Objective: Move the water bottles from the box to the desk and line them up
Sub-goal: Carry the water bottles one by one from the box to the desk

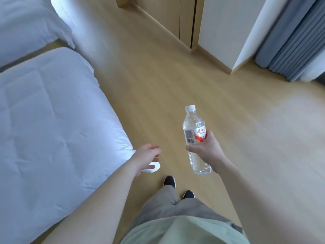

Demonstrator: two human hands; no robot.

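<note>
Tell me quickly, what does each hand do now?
Left hand: open, holding nothing.
Right hand: grips the water bottle around its middle.

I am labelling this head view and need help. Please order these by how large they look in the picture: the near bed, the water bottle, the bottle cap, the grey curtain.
1. near bed
2. grey curtain
3. water bottle, held in the right hand
4. bottle cap

This is apparent size only; the bottle is nearer the camera than the curtain.

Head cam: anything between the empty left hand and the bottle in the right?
Nothing sits between the left hand and the water bottle gripped by the right hand. The head view shows only bare wooden floor behind that gap.
</note>
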